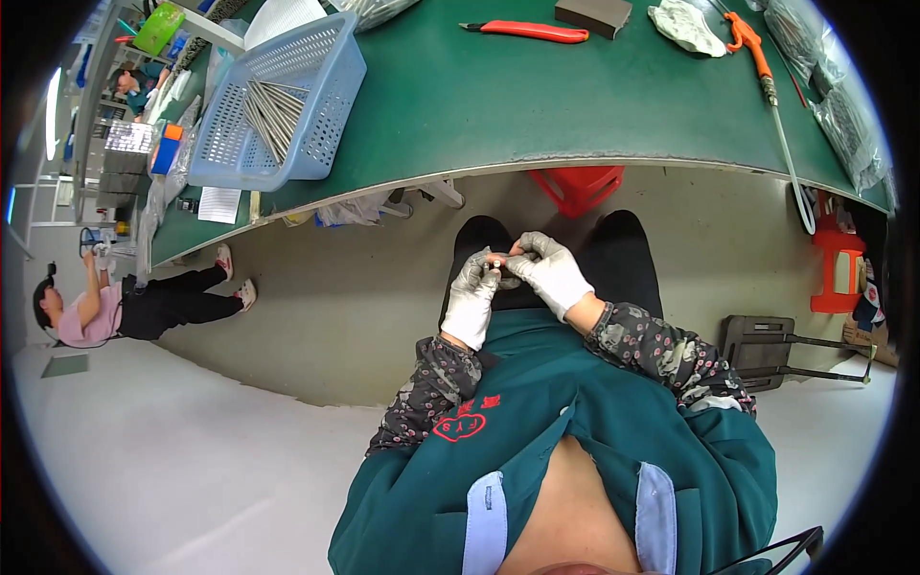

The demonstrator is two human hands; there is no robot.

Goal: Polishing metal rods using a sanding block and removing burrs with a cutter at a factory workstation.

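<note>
Over my lap, my left hand [470,299] and my right hand [553,274] meet in front of the table edge. Both wear white gloves with greyed fingers, and bare fingertips show at the meeting point. The left fingers are pinched together around a small, shiny, pale-ended piece [496,264], too small to name. My right thumb and fingers close in against the same spot, and what they grip is hidden. Up on the table to the left, a blue plastic basket [331,125] holds several thin metal rods [273,120].
On the green table [450,105] lie a red-handled cutter [532,32], a brown block [594,15], a white cloth [687,26] and an orange air gun [749,43] with a hose. A red stool [578,188] stands underneath. Another person [96,307] is at far left; a folded cart [757,350] lies right.
</note>
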